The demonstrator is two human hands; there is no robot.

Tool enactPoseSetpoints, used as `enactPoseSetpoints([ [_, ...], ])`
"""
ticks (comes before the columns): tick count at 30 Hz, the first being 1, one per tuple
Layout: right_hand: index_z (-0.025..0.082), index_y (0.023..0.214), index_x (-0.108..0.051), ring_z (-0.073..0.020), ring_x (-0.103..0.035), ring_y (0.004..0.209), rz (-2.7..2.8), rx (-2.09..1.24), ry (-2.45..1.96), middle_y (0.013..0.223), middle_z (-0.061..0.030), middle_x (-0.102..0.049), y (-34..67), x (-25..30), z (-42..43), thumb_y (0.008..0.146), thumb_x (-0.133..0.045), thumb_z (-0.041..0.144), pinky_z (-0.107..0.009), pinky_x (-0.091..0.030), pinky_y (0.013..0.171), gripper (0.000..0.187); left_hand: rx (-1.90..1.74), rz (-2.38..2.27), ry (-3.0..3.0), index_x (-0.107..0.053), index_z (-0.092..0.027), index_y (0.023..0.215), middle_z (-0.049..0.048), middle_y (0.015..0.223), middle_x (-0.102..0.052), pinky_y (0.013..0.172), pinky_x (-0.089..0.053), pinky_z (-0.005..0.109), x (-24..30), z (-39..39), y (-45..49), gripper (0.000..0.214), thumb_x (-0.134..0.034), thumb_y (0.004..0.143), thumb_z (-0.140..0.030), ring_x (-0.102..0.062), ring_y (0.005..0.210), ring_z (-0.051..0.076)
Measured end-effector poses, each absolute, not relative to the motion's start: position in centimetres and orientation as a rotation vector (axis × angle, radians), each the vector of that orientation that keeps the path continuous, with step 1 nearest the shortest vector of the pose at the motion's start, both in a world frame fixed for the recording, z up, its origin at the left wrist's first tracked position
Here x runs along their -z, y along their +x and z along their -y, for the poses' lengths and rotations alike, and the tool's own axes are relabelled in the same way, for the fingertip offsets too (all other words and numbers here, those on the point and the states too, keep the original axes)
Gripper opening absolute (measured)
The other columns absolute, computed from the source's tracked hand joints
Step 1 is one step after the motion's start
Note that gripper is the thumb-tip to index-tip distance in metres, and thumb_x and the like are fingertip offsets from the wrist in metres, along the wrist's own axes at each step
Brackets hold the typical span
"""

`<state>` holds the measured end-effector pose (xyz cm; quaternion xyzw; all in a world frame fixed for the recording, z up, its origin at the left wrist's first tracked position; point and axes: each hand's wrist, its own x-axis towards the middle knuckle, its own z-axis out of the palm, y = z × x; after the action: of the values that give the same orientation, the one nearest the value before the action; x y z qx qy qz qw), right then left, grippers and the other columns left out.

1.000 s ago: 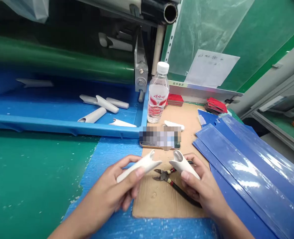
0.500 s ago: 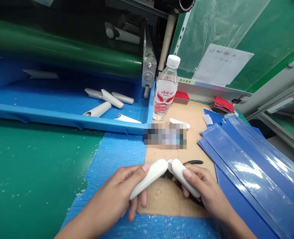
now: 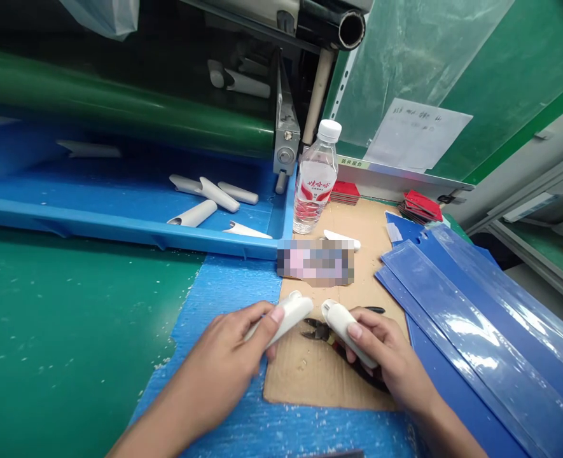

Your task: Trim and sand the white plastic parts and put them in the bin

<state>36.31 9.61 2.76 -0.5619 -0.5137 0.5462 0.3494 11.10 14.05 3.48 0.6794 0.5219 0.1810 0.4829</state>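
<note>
My left hand (image 3: 243,343) grips one white plastic shell piece (image 3: 291,317), thumb on top, its hollow end tilted up and away. My right hand (image 3: 386,353) holds a second white plastic piece (image 3: 345,327) between thumb and fingers, its open end turned toward the first. A small gap lies between the two pieces. Under the right hand, black-handled cutting pliers (image 3: 320,331) rest on a sheet of cardboard (image 3: 305,381), partly hidden by that hand. Another white piece (image 3: 343,240) lies farther back on the cardboard, behind a blurred-out patch.
A blue tray (image 3: 119,230) with several white pieces stands at left below a green conveyor roller (image 3: 119,105). A water bottle (image 3: 315,181) stands at its corner. Stacks of red cards (image 3: 420,207) sit at the back; clear plastic strips (image 3: 472,331) lie on blue sheets at right.
The two white pieces, which met at their tips, are now apart. My left hand has turned its piece so that the hollow end shows. The view has shifted slightly.
</note>
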Motion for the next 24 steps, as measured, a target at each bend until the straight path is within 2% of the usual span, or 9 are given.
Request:
enactPoseSetpoints([
  [2,0.019,0.099,-0.067,-0.0138,-0.051,0.064,1.34,-1.338,-1.455,0.078,0.0002,-0.063,36.4,-2.8,-9.7,0.092,-0.065,0.05,-0.023,-0.034,0.054,0.031,-0.487,-1.392,1.922,-0.066,-0.029,0.101,-0.0005,0.088,-0.074,0.073,-0.046,0.035,-3.1,-14.2,10.8,0.032,-0.046,0.097,-0.054,-0.068,0.082,0.025],
  [4,0.022,0.104,-0.067,-0.0182,-0.058,0.082,1.393,-1.218,-1.478,0.094,-0.0014,-0.066,36.4,-2.7,-9.8,0.087,-0.074,0.042,-0.026,-0.041,0.068,0.027,-0.543,-1.416,2.081,-0.061,-0.035,0.117,-0.0017,0.11,-0.073,0.082,-0.047,0.039,-2.7,-14.4,10.5,0.027,-0.053,0.096,-0.05,-0.067,0.098,0.027],
  [7,0.024,0.102,-0.067,-0.0217,-0.059,0.093,1.474,-1.052,-1.521,0.102,-0.0012,-0.066,36.3,-2.5,-9.8,0.08,-0.081,0.032,-0.03,-0.041,0.081,0.027,-0.66,-1.335,2.169,-0.057,-0.038,0.122,-0.0035,0.119,-0.069,0.089,-0.048,0.038,-2.2,-14.6,10.3,0.025,-0.056,0.097,-0.042,-0.065,0.107,0.024],
  [12,0.025,0.099,-0.065,-0.0216,-0.059,0.093,1.555,-0.82,-1.48,0.099,-0.0007,-0.062,36.2,-2.3,-9.6,0.082,-0.079,0.024,-0.031,-0.041,0.08,0.022,-0.789,-1.24,2.202,-0.056,-0.036,0.123,-0.0026,0.123,-0.066,0.094,-0.049,0.034,-2.3,-14.4,10.1,0.026,-0.059,0.097,-0.034,-0.062,0.111,0.021],
  [17,0.025,0.101,-0.065,-0.0225,-0.059,0.094,1.595,-0.728,-1.47,0.1,-0.0023,-0.061,36.3,-2.4,-9.6,0.085,-0.076,0.021,-0.031,-0.042,0.08,0.02,-0.791,-1.237,2.158,-0.061,-0.033,0.12,0.0012,0.122,-0.068,0.094,-0.051,0.035,-2.8,-14.2,10.2,0.025,-0.059,0.095,-0.036,-0.063,0.11,0.023],
  [20,0.025,0.101,-0.065,-0.0226,-0.06,0.093,1.604,-0.728,-1.48,0.1,-0.0027,-0.061,36.2,-2.5,-9.7,0.085,-0.076,0.021,-0.031,-0.043,0.079,0.019,-0.786,-1.278,2.034,-0.067,-0.028,0.115,0.0041,0.108,-0.073,0.083,-0.054,0.032,-3.4,-14.4,10.8,0.028,-0.059,0.092,-0.043,-0.067,0.101,0.025],
  [24,0.023,0.101,-0.067,-0.0234,-0.06,0.094,1.566,-0.791,-1.509,0.101,-0.0033,-0.064,36.3,-2.6,-9.7,0.083,-0.079,0.028,-0.031,-0.043,0.081,0.022,-0.765,-1.324,1.868,-0.07,-0.026,0.108,0.0025,0.085,-0.075,0.07,-0.054,0.029,-4.3,-14.7,11.6,0.034,-0.056,0.089,-0.05,-0.069,0.085,0.024],
])
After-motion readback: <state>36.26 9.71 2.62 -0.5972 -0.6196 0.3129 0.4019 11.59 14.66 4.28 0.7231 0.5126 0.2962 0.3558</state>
